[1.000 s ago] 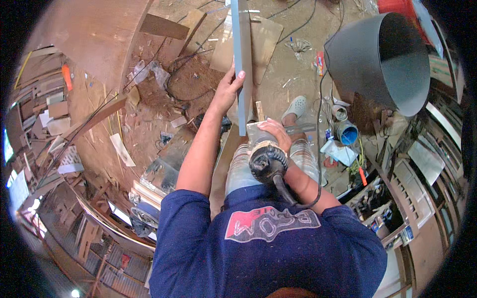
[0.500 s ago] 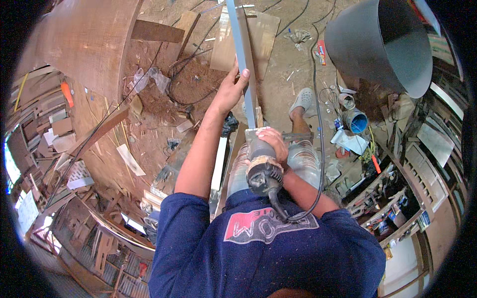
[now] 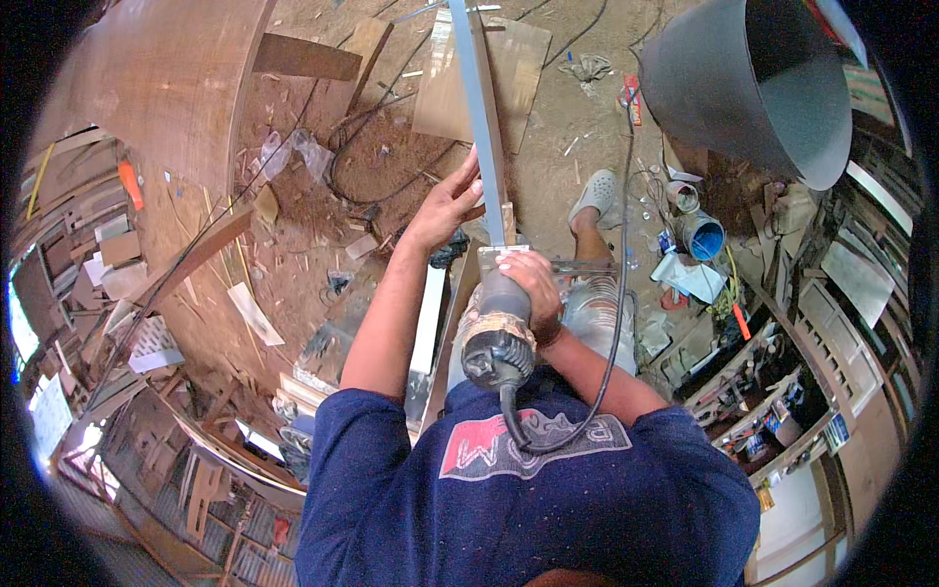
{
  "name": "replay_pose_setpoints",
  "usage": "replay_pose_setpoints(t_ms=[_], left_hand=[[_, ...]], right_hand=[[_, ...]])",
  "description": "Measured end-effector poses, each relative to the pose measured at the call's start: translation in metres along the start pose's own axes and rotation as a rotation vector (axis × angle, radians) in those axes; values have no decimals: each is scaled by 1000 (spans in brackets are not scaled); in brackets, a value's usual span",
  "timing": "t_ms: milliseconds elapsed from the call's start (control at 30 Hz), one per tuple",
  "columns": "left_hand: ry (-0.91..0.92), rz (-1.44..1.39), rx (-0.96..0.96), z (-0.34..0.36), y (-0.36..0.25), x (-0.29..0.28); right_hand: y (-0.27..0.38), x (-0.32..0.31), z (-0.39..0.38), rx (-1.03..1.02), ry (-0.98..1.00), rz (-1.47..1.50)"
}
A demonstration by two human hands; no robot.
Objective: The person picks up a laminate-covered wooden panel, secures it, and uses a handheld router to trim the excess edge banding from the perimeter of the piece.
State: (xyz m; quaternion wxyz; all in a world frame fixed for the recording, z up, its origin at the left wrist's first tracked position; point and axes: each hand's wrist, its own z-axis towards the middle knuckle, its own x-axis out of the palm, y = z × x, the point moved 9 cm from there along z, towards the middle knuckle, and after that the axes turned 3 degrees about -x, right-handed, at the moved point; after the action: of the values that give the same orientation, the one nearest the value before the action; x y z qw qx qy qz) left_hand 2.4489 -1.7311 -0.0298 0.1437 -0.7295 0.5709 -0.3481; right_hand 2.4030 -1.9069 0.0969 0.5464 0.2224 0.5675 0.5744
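Observation:
My right hand (image 3: 533, 286) is wrapped round the grey body of a corded trim router (image 3: 499, 333), its cord end toward my chest. The router's flat base sits at the near end of a long board (image 3: 494, 108) with a pale blue-grey face. Beside the board's left edge is my left hand (image 3: 450, 207), fingers stretched forward and thumb apart, the fingertips at the edge. It is not closed round the board. A small wood piece (image 3: 508, 220) lies along the board's right side near the router. The router's bit is hidden.
A black cord (image 3: 626, 196) loops from the router along my right. A large dark curved drum (image 3: 743, 88) stands far right, a blue-lined pipe (image 3: 702, 238) nearer. A broad brown panel (image 3: 166, 88) fills the far left. Plywood (image 3: 528, 78) lies under the board; scraps litter the floor.
The router has shifted slightly left and turned more upright in my right hand. My left hand has come off the board's top to its left side and slid a little nearer.

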Motion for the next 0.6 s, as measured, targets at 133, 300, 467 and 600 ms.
replay_pose_setpoints(t_ms=[133, 300, 467, 600], left_hand=[[-4, -4, 10, 4, 2, -1], [30, -34, -3, 7, 12, -1], [-34, -63, -10, 6, 17, -7], [29, 17, -75, 5, 19, -2]], right_hand=[[1, 1, 4, -33, 17, -16], [-4, 1, 7, -75, 0, -11], [-7, 6, 7, -99, 10, -3], [-8, 5, 14, -119, -16, 1]])
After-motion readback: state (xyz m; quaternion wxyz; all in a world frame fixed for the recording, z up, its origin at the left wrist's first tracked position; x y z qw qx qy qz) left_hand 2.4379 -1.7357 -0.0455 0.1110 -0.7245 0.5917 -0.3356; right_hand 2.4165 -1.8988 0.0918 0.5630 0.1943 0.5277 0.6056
